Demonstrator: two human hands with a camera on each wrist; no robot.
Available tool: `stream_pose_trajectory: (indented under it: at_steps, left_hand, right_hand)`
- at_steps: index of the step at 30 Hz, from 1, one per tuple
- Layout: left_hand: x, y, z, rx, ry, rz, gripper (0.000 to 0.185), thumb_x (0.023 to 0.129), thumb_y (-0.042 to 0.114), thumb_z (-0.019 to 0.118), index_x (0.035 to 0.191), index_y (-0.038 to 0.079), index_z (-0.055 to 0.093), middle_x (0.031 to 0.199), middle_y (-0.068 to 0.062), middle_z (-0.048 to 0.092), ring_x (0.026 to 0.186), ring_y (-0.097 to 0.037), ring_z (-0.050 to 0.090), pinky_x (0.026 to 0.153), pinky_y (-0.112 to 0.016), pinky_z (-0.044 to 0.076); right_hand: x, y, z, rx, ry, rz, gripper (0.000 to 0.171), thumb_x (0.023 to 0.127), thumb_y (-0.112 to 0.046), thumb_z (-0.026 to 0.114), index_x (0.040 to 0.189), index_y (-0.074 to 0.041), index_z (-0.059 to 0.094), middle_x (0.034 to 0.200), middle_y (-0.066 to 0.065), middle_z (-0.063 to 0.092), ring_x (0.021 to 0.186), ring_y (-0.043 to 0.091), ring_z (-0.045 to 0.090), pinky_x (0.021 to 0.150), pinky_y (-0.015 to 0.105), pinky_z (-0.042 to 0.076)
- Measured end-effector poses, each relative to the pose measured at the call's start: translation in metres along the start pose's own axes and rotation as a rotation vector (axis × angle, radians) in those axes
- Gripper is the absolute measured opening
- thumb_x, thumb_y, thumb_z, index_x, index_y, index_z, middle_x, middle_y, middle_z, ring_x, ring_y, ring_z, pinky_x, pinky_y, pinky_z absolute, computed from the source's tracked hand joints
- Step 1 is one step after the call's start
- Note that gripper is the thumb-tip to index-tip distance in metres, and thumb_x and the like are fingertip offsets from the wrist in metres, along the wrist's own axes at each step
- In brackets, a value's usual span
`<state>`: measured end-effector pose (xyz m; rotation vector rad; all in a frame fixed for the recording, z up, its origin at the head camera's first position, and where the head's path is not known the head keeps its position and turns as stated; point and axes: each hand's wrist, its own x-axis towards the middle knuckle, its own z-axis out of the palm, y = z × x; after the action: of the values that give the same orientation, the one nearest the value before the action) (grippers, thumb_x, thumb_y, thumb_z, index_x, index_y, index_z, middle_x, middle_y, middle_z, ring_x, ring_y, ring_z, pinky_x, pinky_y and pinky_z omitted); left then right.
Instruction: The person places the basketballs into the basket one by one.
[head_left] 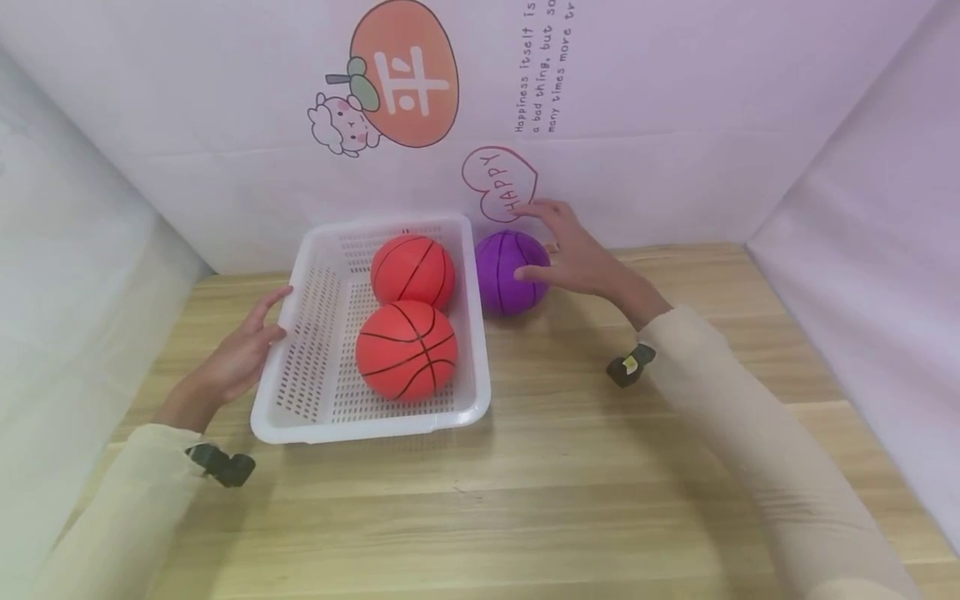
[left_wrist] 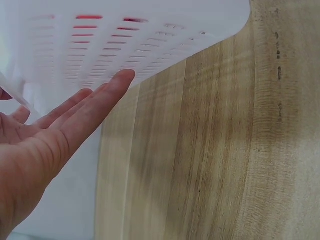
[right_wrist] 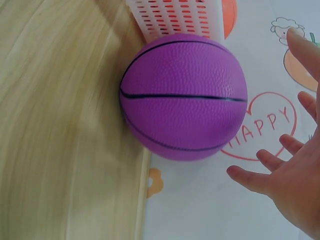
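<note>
A white perforated plastic basket (head_left: 300,417) stands on the wooden table with two red toy basketballs inside, one red ball (head_left: 413,271) behind the other red ball (head_left: 407,351). My left hand (head_left: 243,354) is at the basket's left rim. In the left wrist view its fingers (left_wrist: 102,102) reach nearly straight along the outside of the wall. Just right of the basket sits a purple toy basketball (right_wrist: 184,100) on the table. Over its right side my right hand (head_left: 573,254) is spread, and the right wrist view shows a gap between the fingers and the ball.
A white printed cloth (head_left: 637,183) rises behind the basket and the purple ball. White side walls (head_left: 862,208) flank the wooden table (head_left: 525,500). A dark wrist camera (head_left: 632,364) hangs at the right cuff, another camera (head_left: 222,465) at the left.
</note>
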<state>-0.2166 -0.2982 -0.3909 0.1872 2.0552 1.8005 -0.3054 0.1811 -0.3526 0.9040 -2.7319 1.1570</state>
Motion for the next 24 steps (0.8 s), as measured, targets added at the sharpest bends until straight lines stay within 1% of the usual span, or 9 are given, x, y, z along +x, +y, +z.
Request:
stream_pose_trajectory:
  at_steps: [1, 4, 8, 10, 13, 17, 20, 24]
  left_hand:
    - [0.000, 0.000, 0.000, 0.000, 0.001, 0.001, 0.067, 0.106, 0.006, 0.026, 0.160, 0.028, -0.006, 0.154, -0.038, 0.015, 0.108, -0.011, 0.060, 0.086, -0.036, 0.055]
    - [-0.001, 0.000, -0.001, -0.005, 0.001, 0.005, 0.066, 0.106, 0.006, 0.026, 0.160, 0.028, -0.006, 0.154, -0.038, 0.014, 0.107, -0.010, 0.061, 0.086, -0.037, 0.055]
    - [-0.001, 0.000, -0.001, -0.001, -0.003, 0.011, 0.066, 0.105, 0.006, 0.026, 0.160, 0.028, -0.005, 0.154, -0.038, 0.014, 0.108, -0.010, 0.060, 0.086, -0.037, 0.055]
    - [0.000, 0.000, -0.001, 0.009, 0.000, 0.009, 0.066, 0.105, 0.006, 0.026, 0.160, 0.028, -0.005, 0.154, -0.037, 0.015, 0.108, -0.010, 0.060, 0.086, -0.037, 0.055]
    - [0.000, 0.000, -0.001, 0.022, 0.007, -0.001, 0.066, 0.105, 0.007, 0.026, 0.160, 0.029, -0.004, 0.154, -0.036, 0.017, 0.108, -0.010, 0.060, 0.086, -0.039, 0.055]
    - [0.000, 0.001, 0.000, 0.028, 0.009, -0.009, 0.066, 0.106, 0.008, 0.025, 0.160, 0.030, -0.004, 0.154, -0.036, 0.018, 0.107, -0.011, 0.061, 0.087, -0.042, 0.055]
    - [0.000, 0.002, 0.000, 0.026, 0.005, -0.006, 0.066, 0.106, 0.008, 0.025, 0.160, 0.030, -0.004, 0.154, -0.036, 0.017, 0.108, -0.011, 0.061, 0.087, -0.043, 0.055]
    - [-0.001, 0.001, 0.000, 0.018, 0.003, -0.004, 0.066, 0.106, 0.008, 0.025, 0.160, 0.030, -0.005, 0.155, -0.036, 0.016, 0.108, -0.011, 0.060, 0.087, -0.041, 0.054]
  right_hand:
    - [-0.002, 0.001, -0.001, -0.002, 0.003, 0.005, 0.086, 0.080, -0.029, 0.083, 0.152, -0.013, 0.039, 0.156, 0.018, 0.022, 0.145, 0.029, 0.021, 0.107, 0.060, 0.034]
    - [-0.008, 0.005, -0.003, 0.022, 0.013, 0.031, 0.087, 0.080, -0.028, 0.083, 0.153, -0.015, 0.038, 0.158, 0.014, 0.022, 0.146, 0.028, 0.019, 0.107, 0.063, 0.032]
    - [-0.019, 0.013, -0.005, 0.117, 0.022, 0.098, 0.089, 0.082, -0.026, 0.083, 0.156, -0.022, 0.033, 0.160, 0.006, 0.018, 0.142, 0.032, 0.024, 0.099, 0.063, 0.040]
    - [-0.025, 0.019, -0.007, 0.155, 0.021, 0.128, 0.090, 0.083, -0.025, 0.082, 0.157, -0.025, 0.030, 0.161, 0.004, 0.016, 0.141, 0.035, 0.026, 0.098, 0.065, 0.040]
    - [-0.033, 0.026, -0.010, 0.198, 0.009, 0.167, 0.093, 0.084, -0.027, 0.080, 0.159, -0.030, 0.024, 0.162, 0.002, 0.011, 0.142, 0.038, 0.024, 0.096, 0.066, 0.042]
    - [-0.042, 0.035, -0.014, 0.217, -0.005, 0.197, 0.100, 0.084, -0.033, 0.080, 0.160, -0.031, 0.016, 0.164, 0.004, 0.006, 0.144, 0.040, 0.022, 0.096, 0.066, 0.043]
    - [-0.048, 0.039, -0.015, 0.207, 0.002, 0.202, 0.100, 0.085, -0.037, 0.080, 0.161, -0.031, 0.015, 0.164, 0.005, 0.006, 0.144, 0.041, 0.023, 0.097, 0.065, 0.043]
    - [-0.054, 0.043, -0.014, 0.212, 0.010, 0.229, 0.096, 0.086, -0.039, 0.078, 0.160, -0.037, 0.017, 0.164, 0.001, 0.009, 0.143, 0.041, 0.025, 0.100, 0.067, 0.038]
